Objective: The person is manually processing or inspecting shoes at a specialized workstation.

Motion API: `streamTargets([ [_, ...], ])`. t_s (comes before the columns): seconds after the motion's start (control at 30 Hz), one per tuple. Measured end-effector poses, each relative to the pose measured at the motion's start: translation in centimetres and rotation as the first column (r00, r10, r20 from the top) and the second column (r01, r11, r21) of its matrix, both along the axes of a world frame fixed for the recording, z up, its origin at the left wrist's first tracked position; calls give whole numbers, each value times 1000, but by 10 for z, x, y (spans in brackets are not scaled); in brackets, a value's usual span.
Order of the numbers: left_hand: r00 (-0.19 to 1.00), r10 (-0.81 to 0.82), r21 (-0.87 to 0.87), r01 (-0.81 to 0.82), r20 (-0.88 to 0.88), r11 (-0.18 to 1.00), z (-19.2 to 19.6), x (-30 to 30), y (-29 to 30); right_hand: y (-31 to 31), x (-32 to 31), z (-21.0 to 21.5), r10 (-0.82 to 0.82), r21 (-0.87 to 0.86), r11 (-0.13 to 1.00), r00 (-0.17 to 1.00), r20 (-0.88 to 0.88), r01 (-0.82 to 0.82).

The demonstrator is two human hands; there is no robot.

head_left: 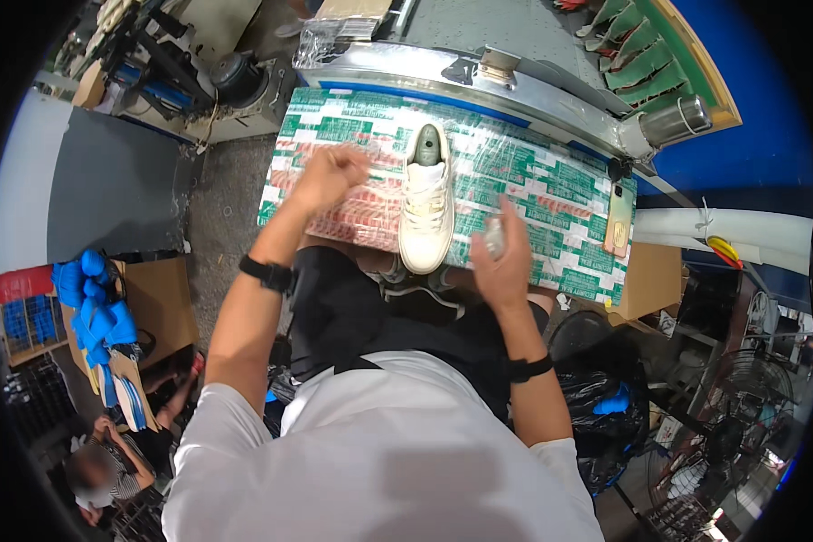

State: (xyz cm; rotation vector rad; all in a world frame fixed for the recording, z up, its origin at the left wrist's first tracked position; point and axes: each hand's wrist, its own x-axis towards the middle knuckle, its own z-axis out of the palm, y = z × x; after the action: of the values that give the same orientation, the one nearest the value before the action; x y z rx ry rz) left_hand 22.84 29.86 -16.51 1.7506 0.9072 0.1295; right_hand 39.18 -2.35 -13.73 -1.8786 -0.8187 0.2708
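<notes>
A cream lace-up sneaker lies sole down on the table, its toe toward me. Its grey-green insole shows in the opening, and the laces run across the front. To the left of the shoe, apart from it, my left hand hangs over the table with bent fingers smeared by motion. On the other side, my right hand grips a small pale greyish object, too blurred to name. Its index finger points up and away from me.
Green, white and red printed tape covers the tabletop. A phone lies at its right end. Beyond the far edge runs a metal rail. Blue-wrapped shoe parts stand at left, near a seated person. A fan is at lower right.
</notes>
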Motion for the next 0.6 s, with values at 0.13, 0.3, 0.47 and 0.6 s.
streamTargets([
  [0.13,996,87,695,-62,-1,717,26,15,14,25,-40,28,278,-112,960,921,272,-256],
  [0.3,900,-395,167,368,183,915,66,72,-32,55,-42,15,336,-266,938,767,547,-221],
  [0.47,860,-457,355,364,226,861,32,77,-20,51,-49,33,400,-335,906,780,481,-258],
  [0.6,896,-405,359,323,183,876,42,85,-27,73,-56,51,369,-159,913,927,-72,-375],
])
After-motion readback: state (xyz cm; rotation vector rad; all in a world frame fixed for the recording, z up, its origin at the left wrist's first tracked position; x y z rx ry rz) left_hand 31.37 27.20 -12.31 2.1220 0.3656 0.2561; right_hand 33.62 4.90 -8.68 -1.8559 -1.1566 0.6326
